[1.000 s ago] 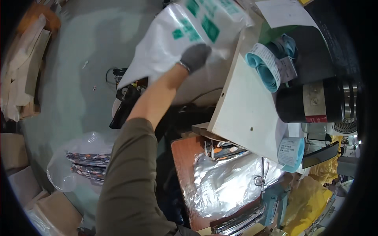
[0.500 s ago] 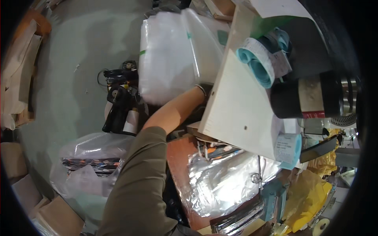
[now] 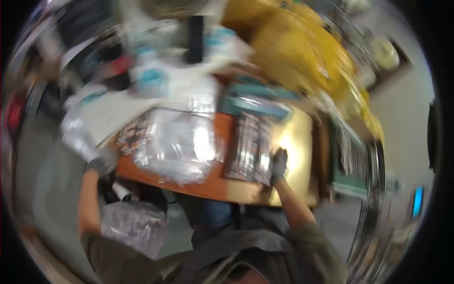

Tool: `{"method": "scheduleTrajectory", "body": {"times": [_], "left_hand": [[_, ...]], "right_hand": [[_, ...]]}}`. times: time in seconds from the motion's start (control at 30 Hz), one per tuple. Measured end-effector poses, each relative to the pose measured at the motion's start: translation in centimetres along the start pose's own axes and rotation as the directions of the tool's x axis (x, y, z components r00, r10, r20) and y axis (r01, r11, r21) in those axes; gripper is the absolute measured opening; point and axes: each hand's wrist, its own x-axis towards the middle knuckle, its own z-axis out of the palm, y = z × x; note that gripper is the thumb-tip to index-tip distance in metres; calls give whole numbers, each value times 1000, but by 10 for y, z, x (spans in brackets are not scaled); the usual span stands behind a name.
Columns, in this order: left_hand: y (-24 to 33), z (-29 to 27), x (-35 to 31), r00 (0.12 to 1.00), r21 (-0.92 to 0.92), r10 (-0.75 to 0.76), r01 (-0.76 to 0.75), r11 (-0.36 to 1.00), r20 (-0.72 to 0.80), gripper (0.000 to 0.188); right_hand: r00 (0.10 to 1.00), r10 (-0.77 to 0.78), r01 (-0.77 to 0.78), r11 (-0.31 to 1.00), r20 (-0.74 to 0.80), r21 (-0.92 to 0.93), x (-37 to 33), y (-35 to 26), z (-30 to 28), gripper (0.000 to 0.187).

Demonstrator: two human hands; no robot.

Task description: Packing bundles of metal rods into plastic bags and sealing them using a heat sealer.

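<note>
Motion blur softens the whole view. My left hand [image 3: 100,163], in a grey glove, is at the table's left side. It closes on the narrow near end of a clear plastic bag [image 3: 78,135] that stretches away from it; the fingers are smeared. My right hand [image 3: 279,166], also gloved, lies with fingers stretched forward against the right edge of a pile of shiny, dark-patterned packets [image 3: 250,149]. Between the hands, a large clear plastic package [image 3: 175,144] rests on the reddish-brown table [image 3: 201,189]. Patterned contents show at its left end.
Behind the package stands a white board [image 3: 113,113] with teal-and-white rolls [image 3: 152,81]. Yellow plastic sheeting [image 3: 302,42] bulges at the back right. A shiny tan sheet [image 3: 295,137] lies right of the packets. On the floor at left is a clear bag [image 3: 135,225].
My view has swung right, onto the table. My left hand, earlier hidden beneath the white board, is out beside the table with plastic at its fingers. My right hand has come into view.
</note>
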Motion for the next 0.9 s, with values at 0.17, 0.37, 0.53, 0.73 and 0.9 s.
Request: {"method": "scheduleTrajectory", "body": {"times": [0.17, 0.37, 0.53, 0.73, 0.9], "left_hand": [[11, -60, -98, 716, -945, -666, 25, 325, -210, 40], [192, -198, -116, 612, -891, -655, -223, 396, -444, 36], [265, -266, -56, 592, -796, -577, -199, 572, -562, 31], [243, -253, 53, 443, -722, -676, 89, 686, -588, 29], [209, -247, 64, 700, -775, -592, 88, 625, -398, 27]], "right_hand": [[986, 30, -53, 989, 161, 135, -11, -33, -52, 59], [975, -208, 163, 916, 84, 367, -65, -9, -96, 59], [940, -332, 249, 820, 75, 515, -85, 20, -146, 46], [900, -434, 359, 799, 49, 482, -97, 34, -141, 52], [900, -432, 352, 798, 57, 488, -98, 33, -143, 50]]}}
